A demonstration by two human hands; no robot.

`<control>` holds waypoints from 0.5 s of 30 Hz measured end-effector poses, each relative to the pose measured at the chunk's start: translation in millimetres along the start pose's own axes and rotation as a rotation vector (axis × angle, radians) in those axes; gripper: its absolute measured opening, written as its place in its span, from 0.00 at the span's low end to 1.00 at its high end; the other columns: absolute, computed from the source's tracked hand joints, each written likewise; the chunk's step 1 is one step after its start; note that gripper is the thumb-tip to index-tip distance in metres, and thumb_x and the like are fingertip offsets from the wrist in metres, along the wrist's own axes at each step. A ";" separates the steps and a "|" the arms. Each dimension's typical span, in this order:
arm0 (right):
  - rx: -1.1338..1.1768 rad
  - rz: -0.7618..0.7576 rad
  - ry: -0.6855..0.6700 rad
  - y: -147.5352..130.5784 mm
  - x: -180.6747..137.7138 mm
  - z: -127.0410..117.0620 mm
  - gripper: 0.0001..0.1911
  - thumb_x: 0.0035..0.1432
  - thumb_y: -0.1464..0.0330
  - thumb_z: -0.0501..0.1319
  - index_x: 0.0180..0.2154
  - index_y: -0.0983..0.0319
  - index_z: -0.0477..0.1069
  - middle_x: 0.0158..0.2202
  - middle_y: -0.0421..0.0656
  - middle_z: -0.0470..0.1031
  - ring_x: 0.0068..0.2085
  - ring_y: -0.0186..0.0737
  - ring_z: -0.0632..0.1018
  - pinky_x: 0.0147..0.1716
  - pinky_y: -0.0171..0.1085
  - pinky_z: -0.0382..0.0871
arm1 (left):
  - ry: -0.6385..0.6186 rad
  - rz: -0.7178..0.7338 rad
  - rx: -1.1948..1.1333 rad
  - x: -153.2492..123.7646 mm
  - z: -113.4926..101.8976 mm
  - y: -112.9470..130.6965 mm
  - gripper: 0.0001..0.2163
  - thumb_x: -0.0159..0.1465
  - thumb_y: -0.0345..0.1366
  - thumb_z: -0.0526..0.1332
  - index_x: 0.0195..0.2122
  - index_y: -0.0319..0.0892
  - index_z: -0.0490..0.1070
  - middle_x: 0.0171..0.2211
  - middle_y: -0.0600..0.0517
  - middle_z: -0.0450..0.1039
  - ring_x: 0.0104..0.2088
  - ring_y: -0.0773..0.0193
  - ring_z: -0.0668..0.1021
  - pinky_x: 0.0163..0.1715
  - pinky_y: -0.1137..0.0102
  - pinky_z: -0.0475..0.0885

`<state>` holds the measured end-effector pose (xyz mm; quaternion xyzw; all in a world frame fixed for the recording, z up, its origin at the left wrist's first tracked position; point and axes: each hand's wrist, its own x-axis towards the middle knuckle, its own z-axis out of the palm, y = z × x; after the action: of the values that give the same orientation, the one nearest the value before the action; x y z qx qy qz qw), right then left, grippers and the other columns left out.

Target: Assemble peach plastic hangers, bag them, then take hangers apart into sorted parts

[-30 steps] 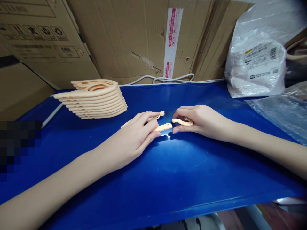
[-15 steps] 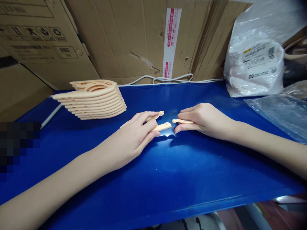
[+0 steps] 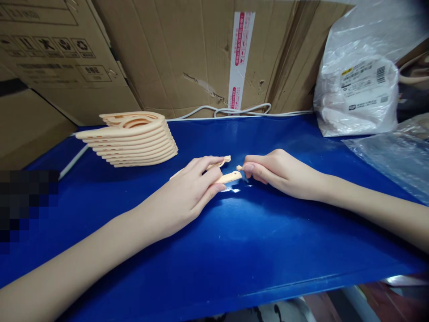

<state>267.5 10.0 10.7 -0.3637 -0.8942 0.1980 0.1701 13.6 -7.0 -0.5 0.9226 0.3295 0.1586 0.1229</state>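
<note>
**quickfix22:** ok what's the weak spot here imo? The right hand (image 3: pixel 278 172) is pinching a small hook piece (image 3: pixel 239 168) btw thumb and index. Only the tip is showing, just beside the near end of the peach hanger body (image 3: pixel 229 177). That's a tiny grip, so I'm guessing the piece is at risk of twisting or popping out of the fingers if it's meeting that end crooked.

**benchrat:** agreed. Also the hanger body is lying flat on the blue tabletop (image 3: pixel 234 250) w/ only the left hand (image 3: pixel 187 188) pinning it. The surface is looking glossy, so a sideways shove could be sliding the whole thing off line. The stack of hangers (image 3: pixel 130 138) is sitting well apart at back left, prob no bump risk there.

**quickfix22:** and the poses?

**benchrat:** The left forearm is lying diagonally from bottom left, palm down. Its fingers are pressed together and stretched over the body, w/ two ends poking out past the fingertips. The right forearm is angling in from the right w/ the wrist low and knuckles up, and the other fingers are curling under.
</note>
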 end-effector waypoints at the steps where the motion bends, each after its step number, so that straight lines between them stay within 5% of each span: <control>1: 0.014 -0.001 0.001 -0.5 -0.2 0.2 0.22 0.74 0.57 0.46 0.32 0.61 0.68 0.22 0.36 0.66 0.22 0.32 0.66 0.28 0.35 0.55 | -0.001 0.002 0.001 0.2 0.1 0.3 0.18 0.77 0.41 0.45 0.53 0.39 0.71 0.67 0.44 0.62 0.68 0.58 0.62 0.68 0.57 0.60; 15: -0.051 -0.017 -0.039 -6.3 -3.4 6.8 0.19 0.73 0.56 0.51 0.34 0.61 0.67 0.21 0.35 0.67 0.20 0.31 0.66 0.24 0.34 0.52 | -0.003 -0.014 -0.021 -0.5 4.3 0.1 0.17 0.77 0.42 0.45 0.54 0.42 0.70 0.69 0.46 0.60 0.68 0.56 0.62 0.67 0.52 0.61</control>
<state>263.0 1.9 7.3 -0.3565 -0.9051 0.1808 0.1448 14.9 -7.9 -4.5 0.9191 0.3342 0.1598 0.1344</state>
